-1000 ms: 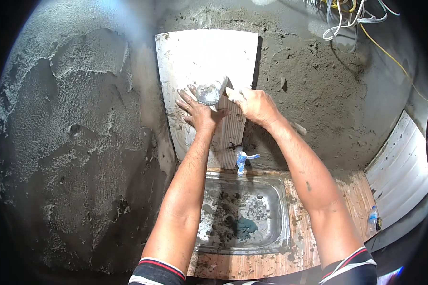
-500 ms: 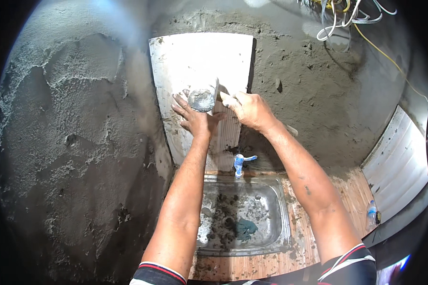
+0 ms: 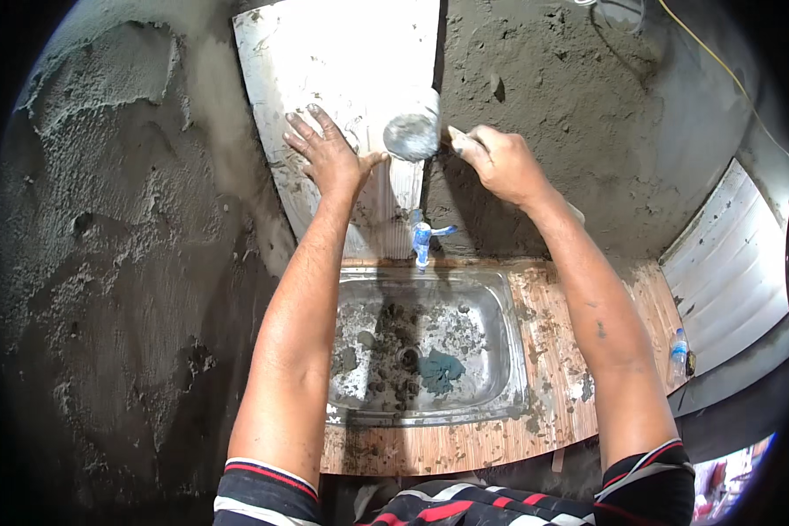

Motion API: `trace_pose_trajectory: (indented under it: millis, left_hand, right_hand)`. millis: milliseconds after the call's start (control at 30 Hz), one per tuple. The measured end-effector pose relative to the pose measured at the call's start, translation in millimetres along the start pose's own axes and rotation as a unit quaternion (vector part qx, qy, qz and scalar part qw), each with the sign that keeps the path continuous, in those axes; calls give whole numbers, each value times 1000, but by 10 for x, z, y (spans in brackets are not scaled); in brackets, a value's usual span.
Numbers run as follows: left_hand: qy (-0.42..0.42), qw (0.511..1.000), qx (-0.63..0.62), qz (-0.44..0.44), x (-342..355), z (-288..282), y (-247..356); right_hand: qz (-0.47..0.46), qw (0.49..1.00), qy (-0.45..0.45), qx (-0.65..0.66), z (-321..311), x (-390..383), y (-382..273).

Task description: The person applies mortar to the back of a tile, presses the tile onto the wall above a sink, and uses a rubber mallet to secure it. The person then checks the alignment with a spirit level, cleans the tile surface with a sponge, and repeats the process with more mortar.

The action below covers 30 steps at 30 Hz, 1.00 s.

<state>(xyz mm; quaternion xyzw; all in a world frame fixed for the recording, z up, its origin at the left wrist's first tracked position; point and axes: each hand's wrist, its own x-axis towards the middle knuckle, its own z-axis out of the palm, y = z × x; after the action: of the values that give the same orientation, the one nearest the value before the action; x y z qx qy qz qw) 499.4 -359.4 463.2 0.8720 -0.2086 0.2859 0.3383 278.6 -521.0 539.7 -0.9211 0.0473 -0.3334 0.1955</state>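
The head view shows two bare hands raised against a wall above a sink. The left hand [image 3: 329, 158] lies open and flat, fingers spread, pressed on the one pale tile [image 3: 342, 61] that stands upright against the rough grey plaster wall [image 3: 114, 289]. The right hand [image 3: 497, 162] is closed in a fist around the handle of a single mallet; its round grey head [image 3: 411, 136] sits against the tile's right part, just beside the left thumb. The handle itself is hidden inside the fist, so only the head shows clearly.

Below the hands there is one tap [image 3: 422, 238], pale with a blue lever, sticking out of the wall at the tile's lower edge. Under it lies one steel sink basin [image 3: 491, 351], its bottom littered with lumps of mortar and a blue-green patch near the drain. The basin is set in one wood-patterned counter [image 3: 570, 351], which is spattered with mortar.

At the right, one small clear plastic bottle [image 3: 678, 352] stands at the counter's far edge, next to a white ribbed panel [image 3: 728, 272]. One yellow cable [image 3: 710, 53] runs down the wall at the upper right. The person's two forearms cross over the basin and hide part of its left and right rims.
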Motion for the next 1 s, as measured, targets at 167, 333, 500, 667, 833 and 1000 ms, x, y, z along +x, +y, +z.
trace_pose_trajectory:
  millis: [167, 333, 500, 667, 833, 1000]
  left_hand:
    - [40, 997, -55, -33, -501, 262, -185]
    - [62, 991, -90, -76, -631, 576, -407]
    - [-13, 931, -363, -31, -505, 641, -261]
    - [103, 970, -219, -11, -444, 821, -342]
    - [99, 965, -239, -43, -499, 891, -347]
    - [19, 934, -343, -100, -565, 783, -142]
  right_hand:
    - [-33, 994, -25, -99, 15, -254, 214]
    - [-67, 992, -67, -87, 445, 31, -396]
    - [-68, 974, -141, -164, 980, 494, -1057]
    - [-98, 971, -137, -170, 1279, 849, -1237]
    - [-98, 974, -127, -160, 1361, 796, -1118]
    - [-87, 976, -121, -158, 1278, 808, -840]
